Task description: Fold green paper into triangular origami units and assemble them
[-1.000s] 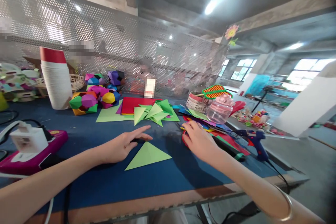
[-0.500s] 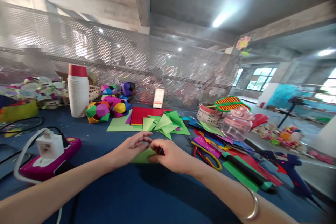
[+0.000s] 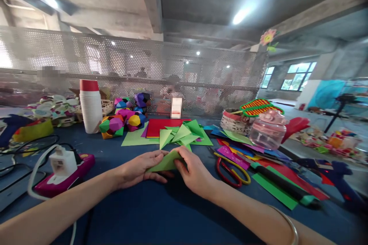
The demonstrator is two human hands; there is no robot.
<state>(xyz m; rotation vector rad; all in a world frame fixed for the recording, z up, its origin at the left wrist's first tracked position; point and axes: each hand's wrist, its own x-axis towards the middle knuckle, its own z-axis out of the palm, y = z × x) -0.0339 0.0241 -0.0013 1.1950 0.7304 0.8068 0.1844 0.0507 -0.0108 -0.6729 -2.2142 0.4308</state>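
Observation:
A small piece of green paper [image 3: 164,164] is held between my two hands, tilted a little above the blue tabletop. My left hand [image 3: 145,166] grips its left end, thumb on top and fingers underneath. My right hand [image 3: 189,168] pinches the right end, with the thumb in front and the fingers curled over the top edge. Just beyond my hands lies a loose pile of folded green paper pieces [image 3: 182,133]. Behind that pile is a stack of red paper [image 3: 162,124], resting partly on a light green sheet [image 3: 133,138].
Scissors with red and yellow handles [image 3: 232,170], a black-and-green paper trimmer [image 3: 284,183] and a glue gun [image 3: 330,176] lie right. A pink bottle [image 3: 267,130] stands behind them. Left are a purple power strip [image 3: 86,162], stacked paper cups [image 3: 90,111] and colourful paper balls [image 3: 112,124].
The green paper has come up off the table and tilted. My left hand has turned to grip its left end, thumb on top. The head view has shifted slightly.

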